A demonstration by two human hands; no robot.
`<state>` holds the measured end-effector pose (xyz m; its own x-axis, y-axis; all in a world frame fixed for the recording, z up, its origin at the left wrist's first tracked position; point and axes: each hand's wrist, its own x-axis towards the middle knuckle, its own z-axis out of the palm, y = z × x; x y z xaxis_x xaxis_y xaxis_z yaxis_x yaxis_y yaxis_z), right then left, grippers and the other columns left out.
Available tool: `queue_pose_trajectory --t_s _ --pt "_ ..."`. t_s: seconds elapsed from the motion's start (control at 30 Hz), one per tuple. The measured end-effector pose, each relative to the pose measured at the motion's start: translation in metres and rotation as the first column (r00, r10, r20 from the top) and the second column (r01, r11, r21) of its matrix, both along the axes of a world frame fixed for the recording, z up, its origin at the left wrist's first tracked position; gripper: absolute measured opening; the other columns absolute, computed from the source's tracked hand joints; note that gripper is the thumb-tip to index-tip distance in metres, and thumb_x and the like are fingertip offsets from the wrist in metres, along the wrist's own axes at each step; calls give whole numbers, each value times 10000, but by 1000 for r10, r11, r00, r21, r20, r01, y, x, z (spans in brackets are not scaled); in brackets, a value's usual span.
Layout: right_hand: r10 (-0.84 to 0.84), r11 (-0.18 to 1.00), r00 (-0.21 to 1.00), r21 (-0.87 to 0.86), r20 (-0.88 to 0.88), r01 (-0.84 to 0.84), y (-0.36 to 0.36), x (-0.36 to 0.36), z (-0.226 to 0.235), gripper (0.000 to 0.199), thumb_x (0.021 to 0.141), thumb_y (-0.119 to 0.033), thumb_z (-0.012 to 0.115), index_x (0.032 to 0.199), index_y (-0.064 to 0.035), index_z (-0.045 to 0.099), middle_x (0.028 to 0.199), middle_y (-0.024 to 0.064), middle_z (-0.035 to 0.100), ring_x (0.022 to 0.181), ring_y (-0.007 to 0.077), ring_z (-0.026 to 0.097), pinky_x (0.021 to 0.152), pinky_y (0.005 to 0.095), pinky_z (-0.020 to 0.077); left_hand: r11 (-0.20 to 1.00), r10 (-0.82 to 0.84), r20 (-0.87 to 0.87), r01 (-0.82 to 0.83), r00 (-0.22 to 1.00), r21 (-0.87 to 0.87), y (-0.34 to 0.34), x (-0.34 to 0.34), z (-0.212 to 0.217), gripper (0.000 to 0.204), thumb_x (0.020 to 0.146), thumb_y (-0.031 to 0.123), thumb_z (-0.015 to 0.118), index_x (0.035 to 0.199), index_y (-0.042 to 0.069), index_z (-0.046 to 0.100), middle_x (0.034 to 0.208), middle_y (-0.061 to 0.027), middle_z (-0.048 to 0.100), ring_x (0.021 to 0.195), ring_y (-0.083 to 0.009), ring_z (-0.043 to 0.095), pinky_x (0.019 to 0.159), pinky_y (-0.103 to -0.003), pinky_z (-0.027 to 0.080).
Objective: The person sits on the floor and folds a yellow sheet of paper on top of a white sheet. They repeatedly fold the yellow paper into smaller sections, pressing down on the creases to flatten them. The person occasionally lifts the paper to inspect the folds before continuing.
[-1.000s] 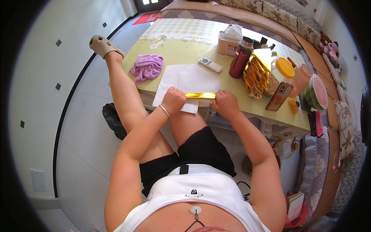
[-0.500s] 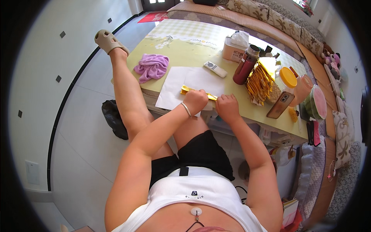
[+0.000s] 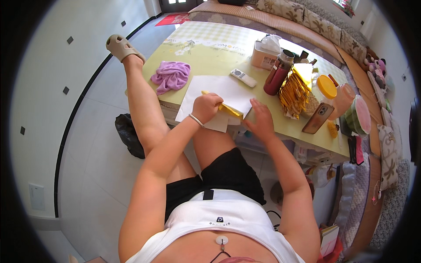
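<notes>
A folded strip of shiny gold paper (image 3: 230,110) is pinched in my left hand (image 3: 208,107), its short end poking out past the knuckles and its longer end angling down to the right. Beneath it lies a white sheet of paper (image 3: 193,97) at the table's near edge. My right hand (image 3: 262,120) is just right of the strip's lower end, fingers stretched and thumb apart, with nothing visible in it. Its fingertips are by the right edge of the white sheet; whether they touch it I cannot tell.
A purple cloth (image 3: 171,76) and a white remote (image 3: 243,78) flank the sheet. To the right stand a dark red thermos (image 3: 276,76), a stack of gold paper pieces (image 3: 294,94), a yellow-lidded jar (image 3: 326,86), a phone (image 3: 318,118) and a tissue box (image 3: 264,57).
The gold strip has tilted, its right end lower. My left hand has shifted left with it. My right hand has let go of the strip's right end, its fingers now stretched out.
</notes>
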<state>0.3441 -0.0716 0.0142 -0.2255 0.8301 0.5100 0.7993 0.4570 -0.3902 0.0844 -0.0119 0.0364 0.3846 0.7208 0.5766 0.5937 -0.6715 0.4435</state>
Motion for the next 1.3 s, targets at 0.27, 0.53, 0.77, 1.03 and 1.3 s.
queue_pose_trajectory --t_s 0.27,0.53,0.77,1.03,1.3 --pt "178 980 960 55 218 -194 4 -4 -15 564 730 -141 743 1279 -72 638 1355 142 610 1269 334 543 1101 480 393 993 12 -219 -38 976 -115 2 -22 -2 228 771 32 636 925 103 789 1087 -56 749 1234 -319 587 1052 -490 426" --pt "-21 988 937 153 348 -35 -17 -42 0 197 706 -99 706 903 -99 709 863 40 684 843 267 630 744 398 476 996 -62 -575 86 816 15 -53 19 34 540 705 475 798 1124 139 737 1275 -105 644 1430 -413 382 1156 -706 155" --pt "140 981 990 141 -28 -135 -21 -37 19 105 740 -93 720 842 -113 717 874 42 710 860 260 656 777 417 499 995 -87 -248 97 965 30 -31 -13 5 233 746 10 662 877 170 769 917 19 741 1212 -281 635 1182 -606 248" --pt "181 967 977 159 113 -198 -15 -24 13 58 770 -85 709 822 -72 685 987 46 721 954 279 654 829 426 503 968 -147 -240 190 960 167 -39 -36 16 362 694 31 720 1053 80 717 1190 -76 712 1205 -335 615 1063 -467 442" --pt "374 926 927 -48 -8 -374 11 -27 31 89 791 -119 714 853 -54 714 1344 182 621 1208 347 596 1019 435 474 989 -136 -56 133 989 -58 -43 -47 -5 190 713 23 751 900 57 757 1390 -245 571 1322 -389 517 1086 -418 429"
